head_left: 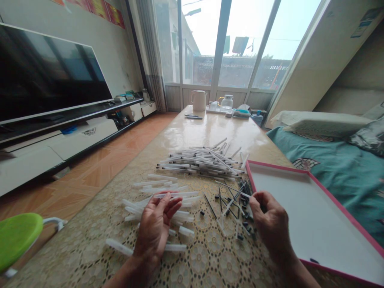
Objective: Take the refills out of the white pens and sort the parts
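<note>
My left hand (154, 226), palm turned up, pinches a translucent white pen barrel (187, 194) between thumb and forefinger. More clear barrels and caps (186, 231) lie scattered under and around it. My right hand (268, 218) is closed on the end of a thin pen refill (232, 188), whose dark tip points left toward the table's middle. Beneath that refill lies a loose heap of dark-tipped refills (211, 206) and small black plugs (202, 213). Farther back is a large pile of white pens or refills with dark ends (198, 160).
A shallow white tray with a pink rim (279, 166) sits at the right, a small black piece (314, 261) in it. A beige jug (198, 101), a glass pitcher (227, 103) and a tissue pack (241, 112) stand at the table's far end. A green stool (19, 238) is at left.
</note>
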The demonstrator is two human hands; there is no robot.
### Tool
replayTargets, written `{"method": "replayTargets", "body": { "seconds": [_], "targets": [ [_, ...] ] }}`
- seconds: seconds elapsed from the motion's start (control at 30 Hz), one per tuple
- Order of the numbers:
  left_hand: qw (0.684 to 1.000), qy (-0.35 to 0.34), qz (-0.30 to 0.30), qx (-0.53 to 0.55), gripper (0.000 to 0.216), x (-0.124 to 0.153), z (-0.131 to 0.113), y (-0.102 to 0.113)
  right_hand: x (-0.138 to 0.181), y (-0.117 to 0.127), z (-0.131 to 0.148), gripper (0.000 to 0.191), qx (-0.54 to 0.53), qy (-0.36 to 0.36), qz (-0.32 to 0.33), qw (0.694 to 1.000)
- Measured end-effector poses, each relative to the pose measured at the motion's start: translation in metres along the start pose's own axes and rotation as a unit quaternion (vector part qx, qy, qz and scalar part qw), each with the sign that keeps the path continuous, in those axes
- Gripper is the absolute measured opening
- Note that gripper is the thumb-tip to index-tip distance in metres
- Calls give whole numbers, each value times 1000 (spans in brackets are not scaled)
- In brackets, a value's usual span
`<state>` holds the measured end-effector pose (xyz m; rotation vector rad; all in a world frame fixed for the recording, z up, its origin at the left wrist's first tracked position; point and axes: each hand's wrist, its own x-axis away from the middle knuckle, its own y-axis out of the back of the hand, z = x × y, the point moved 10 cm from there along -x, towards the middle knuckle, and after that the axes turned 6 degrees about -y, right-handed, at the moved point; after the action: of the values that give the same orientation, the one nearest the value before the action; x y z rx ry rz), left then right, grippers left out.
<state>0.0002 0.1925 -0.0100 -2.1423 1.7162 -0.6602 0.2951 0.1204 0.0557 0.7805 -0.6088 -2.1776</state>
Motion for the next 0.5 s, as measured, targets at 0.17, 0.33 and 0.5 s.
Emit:
{"method": "replayTargets", "body": {
  "seconds": [0.17,0.33,0.5],
  "targets": [
    [995,-37,42,-82,31,4,-8,-10,-6,12,7,17,183,49,-86,978],
    [969,-142,53,-197,53,17,-35,-21,1,1,17,23,261,90,-80,958],
    [800,-234,326,-447,45,63,-32,-67,19,-18,30,15,132,161,-12,978]
  ]
}}
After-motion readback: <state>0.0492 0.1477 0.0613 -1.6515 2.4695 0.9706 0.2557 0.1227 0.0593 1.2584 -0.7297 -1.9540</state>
